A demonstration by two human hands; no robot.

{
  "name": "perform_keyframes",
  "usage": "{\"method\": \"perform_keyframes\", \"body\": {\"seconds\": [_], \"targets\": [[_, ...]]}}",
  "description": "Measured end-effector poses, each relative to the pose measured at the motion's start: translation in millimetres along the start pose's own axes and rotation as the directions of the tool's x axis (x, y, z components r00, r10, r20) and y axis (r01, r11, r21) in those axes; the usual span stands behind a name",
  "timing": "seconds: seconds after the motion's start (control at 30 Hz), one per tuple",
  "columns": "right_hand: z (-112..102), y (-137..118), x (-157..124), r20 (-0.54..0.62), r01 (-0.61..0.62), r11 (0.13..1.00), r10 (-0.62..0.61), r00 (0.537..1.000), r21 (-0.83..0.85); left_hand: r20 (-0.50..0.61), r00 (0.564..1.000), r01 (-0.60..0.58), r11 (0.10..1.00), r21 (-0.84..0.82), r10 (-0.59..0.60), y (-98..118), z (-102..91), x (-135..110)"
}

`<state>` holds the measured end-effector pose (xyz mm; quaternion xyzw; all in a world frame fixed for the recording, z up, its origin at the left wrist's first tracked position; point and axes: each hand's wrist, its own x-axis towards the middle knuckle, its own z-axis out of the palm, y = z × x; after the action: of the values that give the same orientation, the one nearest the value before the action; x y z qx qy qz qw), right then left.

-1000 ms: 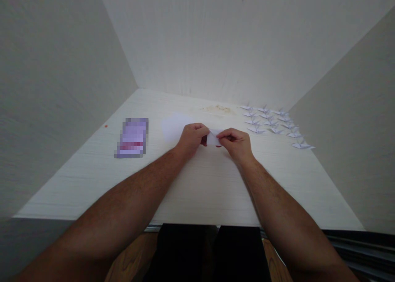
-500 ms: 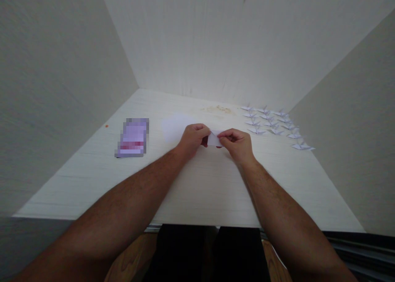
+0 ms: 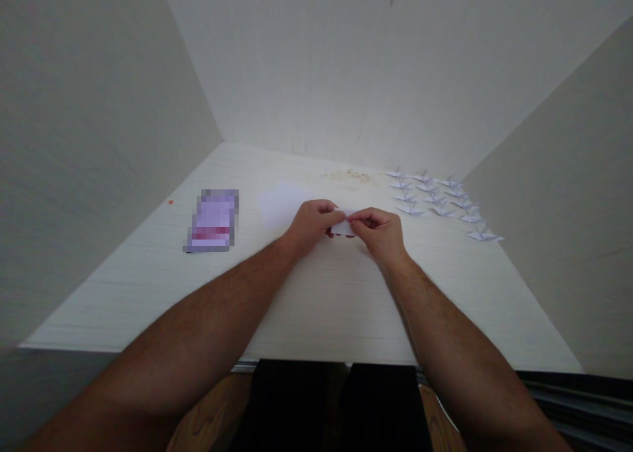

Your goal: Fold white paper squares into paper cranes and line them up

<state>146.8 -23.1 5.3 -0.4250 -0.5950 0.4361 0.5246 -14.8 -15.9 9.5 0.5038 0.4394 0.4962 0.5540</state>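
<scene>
One folded white paper [image 3: 341, 229] over mid-bench [image 3: 331, 300]: my left grip [image 3: 312, 221] and right grip [image 3: 380, 229] pinch it from opposite sides, likely to steady the fold. Roughly thirteen paper birds [image 3: 430, 200] far right, rows probably sparing wings; loose white paper [image 3: 277, 202] left, sheet count unclear; one pixelated purple item [image 3: 214, 216] further left.

We can read no lettering, number or sign anywhere. On the purple rectangle [image 3: 213, 213], we find only pixelated colour blocks.

Two bare forearms [image 3: 237, 287] end in a bare left hand [image 3: 312, 224] and bare right hand [image 3: 384, 233]; black clothing [image 3: 291, 406] covers the legs [image 3: 388, 406], details lost in shadow.
</scene>
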Motion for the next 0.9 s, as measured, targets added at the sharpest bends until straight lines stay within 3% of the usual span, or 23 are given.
{"method": "perform_keyframes", "body": {"seconds": [0.37, 0.5, 0.63, 0.73, 0.9], "targets": [[-0.7, -3.6, -1.2, -0.001, -0.016, 0.997, 0.016, 1.0, -0.07, -0.023, 0.999, -0.028, 0.989, 0.143, 0.032, 5.1, 0.2, -4.1], [0.5, -4.5, 0.4, 0.006, -0.001, 0.998, 0.001, 1.0, 0.058, -0.037, 0.996, -0.081, 0.988, 0.133, 0.086, 6.5, 0.7, -5.3], [0.6, -5.5, 3.5, -0.019, -0.084, 0.985, 0.087, 0.996, 0.149, -0.033, 0.987, -0.151, 0.98, 0.131, 0.156, 4.8, 0.2, -4.3], [0.0, -2.5, 5.0, -0.02, -0.135, 0.988, 0.137, 0.99, 0.08, -0.034, 0.982, -0.176, 0.972, 0.155, 0.183, 4.8, 0.5, -4.6], [-0.7, 2.5, 4.1, -0.03, -0.117, 0.993, 0.117, 0.993, -0.013, -0.041, 0.982, -0.173, 0.969, 0.174, 0.183, 6.6, 1.6, -6.9]]}}
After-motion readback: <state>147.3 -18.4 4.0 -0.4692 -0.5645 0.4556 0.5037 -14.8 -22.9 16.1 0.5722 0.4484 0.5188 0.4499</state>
